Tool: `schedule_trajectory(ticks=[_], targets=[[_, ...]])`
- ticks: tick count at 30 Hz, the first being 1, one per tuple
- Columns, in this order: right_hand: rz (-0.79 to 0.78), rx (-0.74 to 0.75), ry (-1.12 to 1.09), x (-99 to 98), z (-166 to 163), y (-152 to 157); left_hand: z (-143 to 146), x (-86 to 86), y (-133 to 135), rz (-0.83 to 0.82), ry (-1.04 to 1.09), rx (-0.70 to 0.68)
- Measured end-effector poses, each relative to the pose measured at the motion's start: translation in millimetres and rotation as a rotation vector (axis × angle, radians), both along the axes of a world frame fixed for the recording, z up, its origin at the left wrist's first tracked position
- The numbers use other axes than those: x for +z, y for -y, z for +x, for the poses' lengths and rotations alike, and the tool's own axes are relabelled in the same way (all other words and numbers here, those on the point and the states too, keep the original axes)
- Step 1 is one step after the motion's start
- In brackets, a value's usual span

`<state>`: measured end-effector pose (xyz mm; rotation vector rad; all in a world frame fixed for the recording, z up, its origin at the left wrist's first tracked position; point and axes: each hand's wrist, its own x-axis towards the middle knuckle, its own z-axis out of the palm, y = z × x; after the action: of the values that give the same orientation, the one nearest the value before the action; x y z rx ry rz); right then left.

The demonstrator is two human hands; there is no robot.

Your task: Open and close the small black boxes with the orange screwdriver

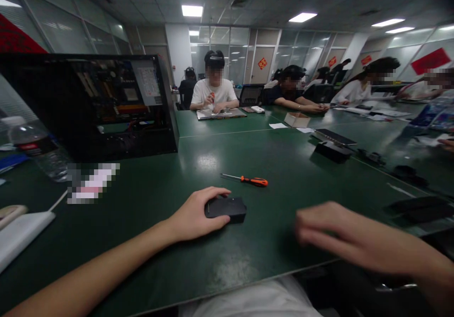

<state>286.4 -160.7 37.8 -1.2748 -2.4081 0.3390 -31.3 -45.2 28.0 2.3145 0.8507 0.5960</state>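
Observation:
My left hand (195, 215) is closed around the left end of a small black box (229, 209) lying on the green tabletop, fingers along its far side and thumb along the near side. Beyond the box lies a screwdriver (253, 181) with an orange and black handle, its shaft pointing left. Over the table's front edge at the right, my right hand (333, 229) is smeared by motion. Its fingers look bent, and whether anything is in them does not show. No object touches it visibly.
An open computer case (120, 109) stands at the left, beside a plastic bottle (39, 146). A white power strip (24, 234) lies near the left edge. Black boxes (333, 150) and a small open carton (297, 119) sit farther right. A co-worker (214, 90) works across the table.

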Motion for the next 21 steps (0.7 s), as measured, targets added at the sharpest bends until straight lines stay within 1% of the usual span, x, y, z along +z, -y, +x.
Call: schedule_trajectory(ticks=[1,3,4,6,8,10,11,12,14,16,18,21], targets=[[-0.029,0.006,0.031,4.1,-1.5,-27.9,4.3,-0.6,0.0,0.014,0.005,-0.007],[0.066,-0.095,0.042,9.7,-4.0,-82.8,13.2,-2.4,-0.6,0.031,0.012,-0.06],[0.045,-0.085,0.08,11.1,-5.4,-106.7,17.2,-3.6,-1.0,0.024,0.021,-0.059],[-0.038,-0.006,0.156,11.5,-8.7,-143.6,23.0,-6.2,-1.9,0.007,0.06,-0.008],[-0.12,0.126,0.17,9.8,-13.7,-166.9,25.7,-8.5,-2.0,-0.021,0.083,0.024],[-0.139,0.211,0.07,5.0,-21.6,-181.2,26.2,-10.1,-1.0,-0.039,0.095,0.048],[-0.141,0.212,-0.024,0.5,-26.9,-186.3,26.0,-10.6,-0.1,-0.039,0.1,0.058],[-0.151,0.174,-0.146,-5.8,-33.1,-190.3,25.8,-10.9,1.0,-0.033,0.105,0.07],[-0.165,0.011,-0.429,-23.1,-46.5,-195.3,25.3,-11.4,3.3,-0.011,0.105,0.095],[-0.164,-0.133,-0.637,-42.4,-57.8,-196.0,25.1,-11.8,5.4,0.007,0.099,0.13],[-0.162,-0.19,-0.726,-57.5,-63.1,-193.2,25.0,-12.7,6.9,0.022,0.096,0.167],[-0.218,-0.226,-0.805,-66.4,-60.4,-186.8,24.3,-14.1,8.9,0.039,0.096,0.189]])
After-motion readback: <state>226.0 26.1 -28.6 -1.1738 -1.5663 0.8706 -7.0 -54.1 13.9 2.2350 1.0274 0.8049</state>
